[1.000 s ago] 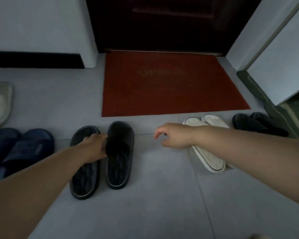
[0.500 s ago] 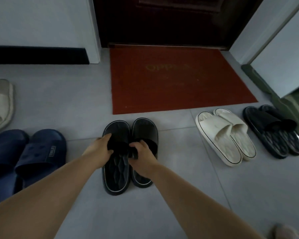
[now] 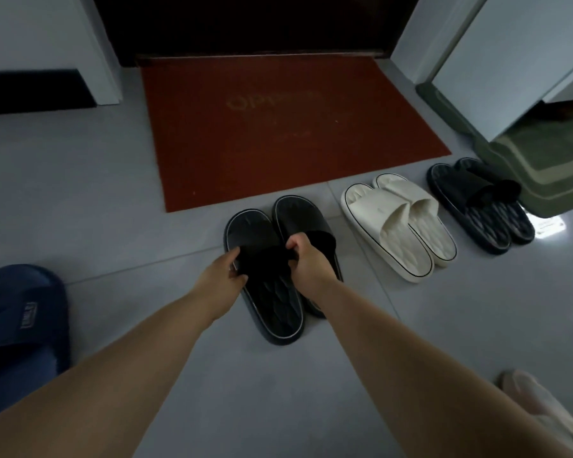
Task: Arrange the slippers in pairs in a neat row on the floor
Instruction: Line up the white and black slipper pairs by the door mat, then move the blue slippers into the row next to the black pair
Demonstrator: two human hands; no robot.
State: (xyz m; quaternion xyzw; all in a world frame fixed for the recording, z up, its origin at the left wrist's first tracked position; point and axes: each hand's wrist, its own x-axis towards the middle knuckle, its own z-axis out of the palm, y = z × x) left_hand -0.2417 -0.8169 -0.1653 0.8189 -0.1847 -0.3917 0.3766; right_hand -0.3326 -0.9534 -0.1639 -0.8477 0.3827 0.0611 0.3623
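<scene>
Black slippers [image 3: 272, 309] sit side by side on the grey floor [image 3: 80, 193], toes near the edge of the red doormat [image 3: 278, 127]. The left hand [image 3: 224, 276] grips the strap of the left one and the right hand [image 3: 306, 262] pinches the strap of the right one. To their right there's a cream pair [image 3: 401, 226], then a dark pair [image 3: 483, 209]. A navy slipper [image 3: 20, 315] sits way off at the left edge.

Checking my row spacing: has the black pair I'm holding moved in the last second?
Yes. The black pair slid right against the red doormat, away from its left corner, toward the white pair.
</scene>
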